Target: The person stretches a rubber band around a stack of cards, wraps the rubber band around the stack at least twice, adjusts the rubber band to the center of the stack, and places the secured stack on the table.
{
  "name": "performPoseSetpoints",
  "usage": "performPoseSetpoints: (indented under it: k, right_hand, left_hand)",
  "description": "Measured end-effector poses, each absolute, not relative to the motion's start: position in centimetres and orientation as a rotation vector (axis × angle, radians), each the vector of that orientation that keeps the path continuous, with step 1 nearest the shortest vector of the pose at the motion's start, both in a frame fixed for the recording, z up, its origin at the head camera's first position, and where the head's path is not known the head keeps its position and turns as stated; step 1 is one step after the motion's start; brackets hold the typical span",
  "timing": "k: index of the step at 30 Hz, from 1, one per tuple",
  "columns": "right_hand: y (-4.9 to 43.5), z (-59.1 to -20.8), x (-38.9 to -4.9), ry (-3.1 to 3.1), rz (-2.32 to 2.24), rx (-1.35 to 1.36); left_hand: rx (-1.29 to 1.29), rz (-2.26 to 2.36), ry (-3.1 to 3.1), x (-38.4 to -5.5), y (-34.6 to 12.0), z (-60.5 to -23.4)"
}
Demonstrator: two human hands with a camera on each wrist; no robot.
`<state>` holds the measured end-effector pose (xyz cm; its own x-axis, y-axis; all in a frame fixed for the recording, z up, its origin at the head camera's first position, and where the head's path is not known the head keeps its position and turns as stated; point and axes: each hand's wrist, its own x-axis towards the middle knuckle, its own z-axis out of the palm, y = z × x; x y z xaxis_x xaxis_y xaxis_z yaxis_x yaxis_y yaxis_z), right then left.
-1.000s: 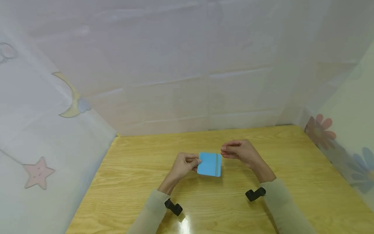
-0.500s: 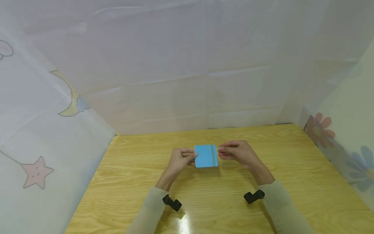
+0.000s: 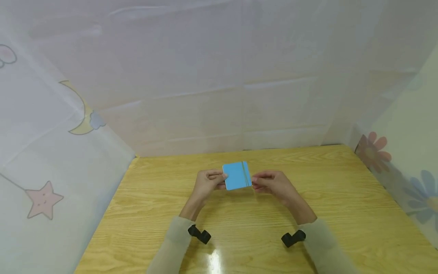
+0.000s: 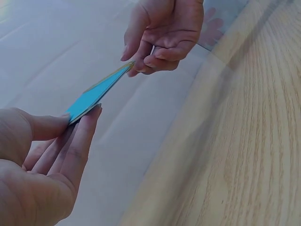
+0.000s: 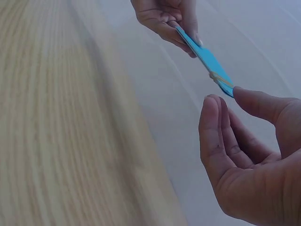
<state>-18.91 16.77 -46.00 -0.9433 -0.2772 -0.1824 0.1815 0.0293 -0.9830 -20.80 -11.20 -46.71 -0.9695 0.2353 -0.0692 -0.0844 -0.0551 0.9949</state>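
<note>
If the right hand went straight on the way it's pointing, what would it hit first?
Probably the card, at its edge near the band, though whether the right hand touches it is unclear.

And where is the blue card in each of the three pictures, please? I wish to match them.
Head: the blue card is slightly right of centre, below the middle, between left hand and right hand.
Left wrist: the blue card is left of centre, slightly above the middle.
Right wrist: the blue card is in the upper right part.
Shared landmark: the wooden table, low in head, right in left wrist, left in right wrist.
</note>
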Motion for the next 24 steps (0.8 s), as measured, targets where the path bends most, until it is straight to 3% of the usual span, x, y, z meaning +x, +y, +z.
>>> performPoseSetpoints:
  k: [14, 24]
  right_hand:
    - [14.4, -47.5, -17.0, 1.810, -2.133, -0.076]
    - [12.0, -48.0, -16.5, 1.572, -2.413, 0.239]
  left_hand:
    - [0.135, 2.147, 2.019, -20.7, -11.1, -46.5]
    - [0.109, 2.228, 1.956, -20.9, -10.9, -46.7]
